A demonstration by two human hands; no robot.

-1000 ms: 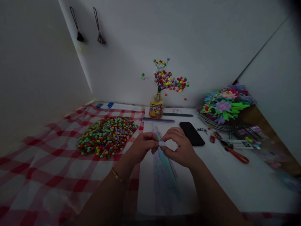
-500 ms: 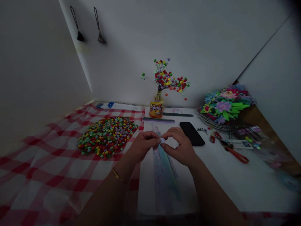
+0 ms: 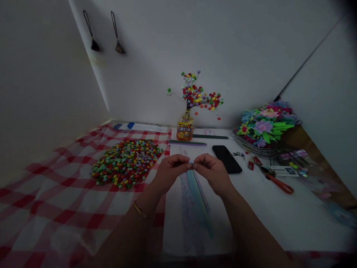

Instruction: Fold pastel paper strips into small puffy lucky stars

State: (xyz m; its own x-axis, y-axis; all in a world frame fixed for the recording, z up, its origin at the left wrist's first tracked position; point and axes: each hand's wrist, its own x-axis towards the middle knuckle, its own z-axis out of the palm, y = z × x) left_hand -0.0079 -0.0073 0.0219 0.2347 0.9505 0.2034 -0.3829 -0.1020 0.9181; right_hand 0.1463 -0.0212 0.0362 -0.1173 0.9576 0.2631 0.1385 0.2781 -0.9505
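Between the fingertips is a small pale paper star (image 3: 191, 161), mostly covered by the fingers, so its exact shape is hard to make out. My left hand (image 3: 173, 169) pinches it from the left with thumb and forefinger, a gold bracelet on that wrist. From the other side my right hand (image 3: 210, 170) pinches it the same way, the two sets of fingertips meeting. Under the hands, long pastel paper strips (image 3: 198, 195) in blue, green and lilac lie on a white board (image 3: 173, 223).
Left, a heap of small coloured paper stars (image 3: 126, 163) lies on a red-checked cloth (image 3: 69, 197). Behind stands a bottle (image 3: 185, 128) of star-tipped stems. To the right are a black phone (image 3: 227, 159), orange-handled pliers (image 3: 280, 183) and a bundle of fuzzy flowers (image 3: 264, 124).
The right fingers have closed from a wide curve into a tight pinch, and both hands' fingertips have come together on the small star. The view has shifted slightly.
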